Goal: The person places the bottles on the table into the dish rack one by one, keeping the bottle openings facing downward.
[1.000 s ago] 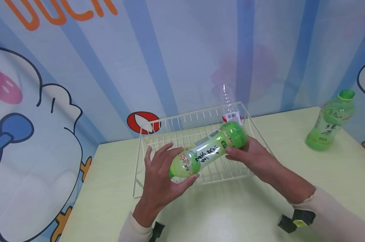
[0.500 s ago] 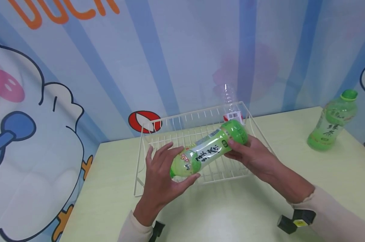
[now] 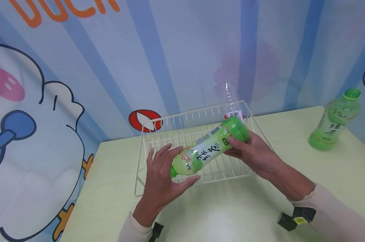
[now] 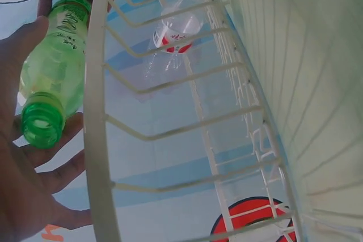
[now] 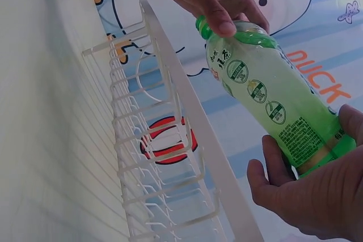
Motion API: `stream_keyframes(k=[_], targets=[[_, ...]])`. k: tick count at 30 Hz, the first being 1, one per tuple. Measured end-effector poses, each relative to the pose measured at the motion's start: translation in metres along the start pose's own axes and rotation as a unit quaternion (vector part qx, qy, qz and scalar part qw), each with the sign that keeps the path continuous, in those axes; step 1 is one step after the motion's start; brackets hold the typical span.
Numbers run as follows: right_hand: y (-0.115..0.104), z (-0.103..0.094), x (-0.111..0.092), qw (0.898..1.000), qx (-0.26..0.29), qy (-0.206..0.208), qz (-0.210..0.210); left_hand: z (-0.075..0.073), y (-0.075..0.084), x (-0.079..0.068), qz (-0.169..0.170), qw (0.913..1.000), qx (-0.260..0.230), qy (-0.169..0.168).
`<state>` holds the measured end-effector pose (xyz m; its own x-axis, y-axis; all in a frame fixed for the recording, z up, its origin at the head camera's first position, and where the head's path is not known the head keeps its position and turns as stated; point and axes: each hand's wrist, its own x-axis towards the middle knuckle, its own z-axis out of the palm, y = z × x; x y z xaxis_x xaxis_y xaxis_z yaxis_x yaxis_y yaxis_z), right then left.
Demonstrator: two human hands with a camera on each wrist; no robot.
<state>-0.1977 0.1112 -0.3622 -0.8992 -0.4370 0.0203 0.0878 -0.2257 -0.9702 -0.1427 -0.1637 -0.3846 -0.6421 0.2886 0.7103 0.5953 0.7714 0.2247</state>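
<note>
Both hands hold a green tea bottle (image 3: pixel 208 148) slantwise over a white wire rack (image 3: pixel 197 182). Its green base points up and right; its neck end points down and left. My right hand (image 3: pixel 256 154) grips the base, the thumb lying across the front of the label. Around the shoulder and neck end are the thumb and fingers of my left hand (image 3: pixel 161 181), seen also in the right wrist view. The green cap end (image 4: pixel 42 120) faces the left wrist camera. Printed stamps and small text show on the bottle's other side (image 5: pixel 278 97).
A clear bottle (image 3: pixel 233 114) with a red and white label stands at the rack's back right corner. Another green tea bottle (image 3: pixel 333 122) stands upright on the pale table (image 3: pixel 109 188) at the right. A cartoon-printed backdrop (image 3: pixel 188 50) rises behind the table.
The bottle's base end has risen slightly, and the right hand with it. Between the first two frames the right thumb shifted a little along the bottle. The left hand stays almost still.
</note>
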Motion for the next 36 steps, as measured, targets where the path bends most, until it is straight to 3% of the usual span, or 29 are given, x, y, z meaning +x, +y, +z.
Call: stream_keyframes(k=[10, 21, 29, 36], targets=[[-0.002, -0.008, -0.004, 1.000, -0.025, -0.011, -0.014, -0.007, -0.011, -0.021, -0.042, 0.9944, 0.068, -0.069], [-0.024, -0.020, -0.010, 0.992, -0.117, -0.001, -0.044, -0.021, -0.025, -0.040, -0.075, 0.9890, 0.108, -0.069], [-0.037, -0.029, -0.010, 0.986, -0.159, 0.027, -0.030, -0.025, -0.028, -0.047, -0.091, 0.9850, 0.126, -0.076], [-0.046, -0.036, -0.011, 0.979, -0.197, 0.052, -0.024, -0.028, -0.030, -0.050, -0.128, 0.9739, 0.155, -0.105]])
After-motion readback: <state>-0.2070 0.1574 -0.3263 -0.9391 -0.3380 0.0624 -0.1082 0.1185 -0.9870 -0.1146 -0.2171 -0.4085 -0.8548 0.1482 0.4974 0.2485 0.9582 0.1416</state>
